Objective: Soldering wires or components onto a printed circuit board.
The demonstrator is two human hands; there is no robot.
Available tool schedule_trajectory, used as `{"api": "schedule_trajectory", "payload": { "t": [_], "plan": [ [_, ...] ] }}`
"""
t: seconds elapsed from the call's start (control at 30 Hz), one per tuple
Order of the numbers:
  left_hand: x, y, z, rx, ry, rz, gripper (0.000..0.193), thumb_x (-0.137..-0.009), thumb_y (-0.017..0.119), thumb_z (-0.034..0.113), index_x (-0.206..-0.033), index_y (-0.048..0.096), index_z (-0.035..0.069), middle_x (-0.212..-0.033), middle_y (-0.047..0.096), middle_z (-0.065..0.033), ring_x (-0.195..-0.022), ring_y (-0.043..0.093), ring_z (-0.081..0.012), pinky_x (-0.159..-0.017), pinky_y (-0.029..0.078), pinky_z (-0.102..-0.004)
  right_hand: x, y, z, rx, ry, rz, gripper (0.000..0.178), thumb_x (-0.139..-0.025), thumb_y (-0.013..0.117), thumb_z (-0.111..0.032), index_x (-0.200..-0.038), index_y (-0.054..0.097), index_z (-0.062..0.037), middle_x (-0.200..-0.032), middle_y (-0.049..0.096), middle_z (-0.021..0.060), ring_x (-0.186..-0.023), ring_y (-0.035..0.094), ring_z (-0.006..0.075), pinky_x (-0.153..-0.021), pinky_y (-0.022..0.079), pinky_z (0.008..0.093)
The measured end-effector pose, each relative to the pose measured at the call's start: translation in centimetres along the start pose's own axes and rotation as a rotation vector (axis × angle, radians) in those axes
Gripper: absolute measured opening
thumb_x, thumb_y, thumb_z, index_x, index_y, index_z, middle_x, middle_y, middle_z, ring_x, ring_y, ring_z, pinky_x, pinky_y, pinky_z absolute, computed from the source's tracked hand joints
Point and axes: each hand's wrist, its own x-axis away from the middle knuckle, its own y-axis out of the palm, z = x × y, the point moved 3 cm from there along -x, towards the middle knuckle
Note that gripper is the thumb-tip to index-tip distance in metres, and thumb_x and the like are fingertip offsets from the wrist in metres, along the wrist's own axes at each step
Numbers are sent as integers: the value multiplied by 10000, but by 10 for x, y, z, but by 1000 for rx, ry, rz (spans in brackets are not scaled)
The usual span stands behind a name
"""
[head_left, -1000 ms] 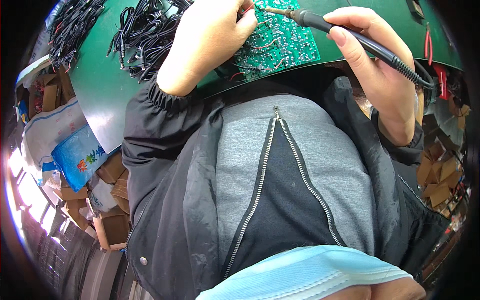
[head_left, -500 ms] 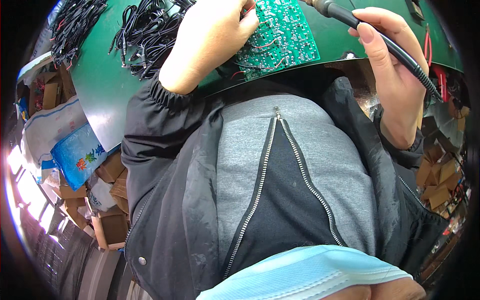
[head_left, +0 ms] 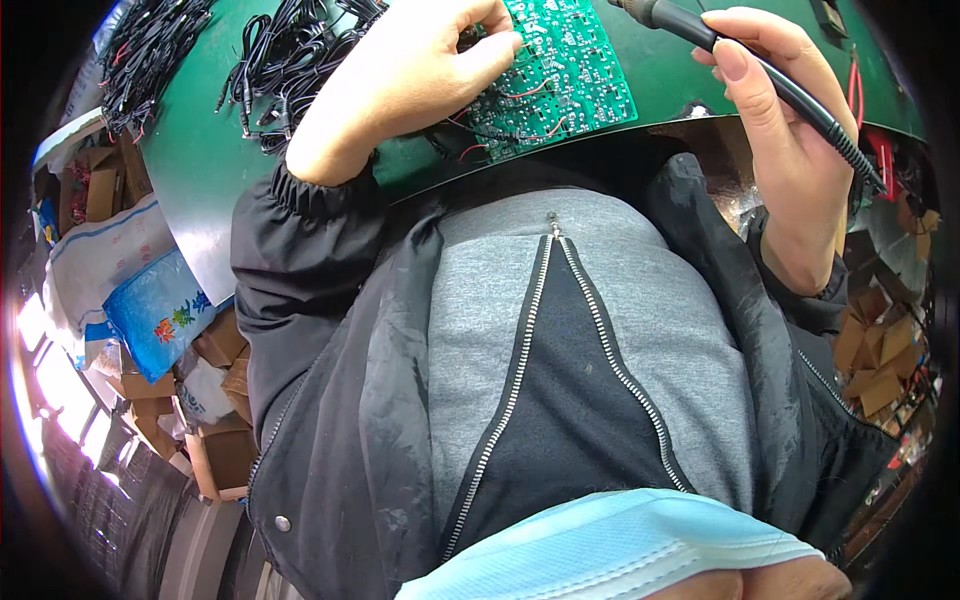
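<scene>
A green circuit board dotted with small parts lies near the table's front edge. Short red wires and black ones trail from its left side. At its upper left edge is my left hand, thumb and fingers bent together; whatever they pinch is hidden behind them. My right hand grips the black handle of a soldering iron, held to the right of the board. The iron points up and left, and its tip runs out of the picture at the top.
Bundles of black cables with plugs lie left of my left hand, with another bundle farther left on the green table. Red-handled pliers show at the right edge. Cardboard boxes and a blue bag sit below on the left.
My left hand and forearm have shifted left, and the fingers have turned. The red wire that showed at its fingertips is out of sight. The board and the iron have barely moved.
</scene>
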Motion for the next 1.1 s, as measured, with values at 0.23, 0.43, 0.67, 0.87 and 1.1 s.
{"api": "schedule_trajectory", "payload": {
  "t": [0.23, 0.43, 0.67, 0.87, 1.1],
  "plan": [
    [2, -10, 1, 102, 71, -81, 111, -937, 650, 105, -976, 684, 8, -948, 612, -149, -955, 586, -312, -858, 472, -391, 0, 5, 8, -67, -21, 36, 150, -987, 676, -66, -1095, 649, 34, -858, 650, 16, -739, 575, 40, -642, 443, 183],
    [-5, -8, 13, -16, -101, 46, 93, -932, 657, 78, -957, 633, -8, -961, 602, -195, -938, 581, -356, -855, 473, -406, -4, 6, 7, -149, -1, -6, 152, -992, 675, -76, -1091, 645, 36, -846, 644, 9, -722, 559, 39, -628, 430, 184],
    [-5, 5, 11, -125, -76, 325, 117, -897, 701, 100, -924, 643, 2, -820, 653, -183, -754, 645, -365, -698, 521, -437, -1, -2, 9, -107, 32, -61, 181, -989, 673, -65, -1140, 664, 36, -988, 679, 61, -874, 626, 100, -764, 479, 227],
    [-5, 12, 7, -147, -82, 354, 106, -866, 712, 105, -895, 665, 14, -786, 666, -165, -718, 652, -351, -662, 520, -429, -2, 2, 10, -179, 71, -155, 216, -1016, 655, -76, -1201, 670, 34, -1073, 701, 78, -991, 676, 133, -873, 504, 231],
    [-4, 15, 13, -233, -39, 392, 116, -841, 728, 111, -819, 650, 28, -751, 629, -160, -717, 638, -350, -665, 511, -426, 1, 3, 9, -182, 95, -195, 197, -1009, 659, -62, -1178, 677, 39, -1072, 699, 70, -973, 676, 125, -846, 498, 218]
  ]
}}
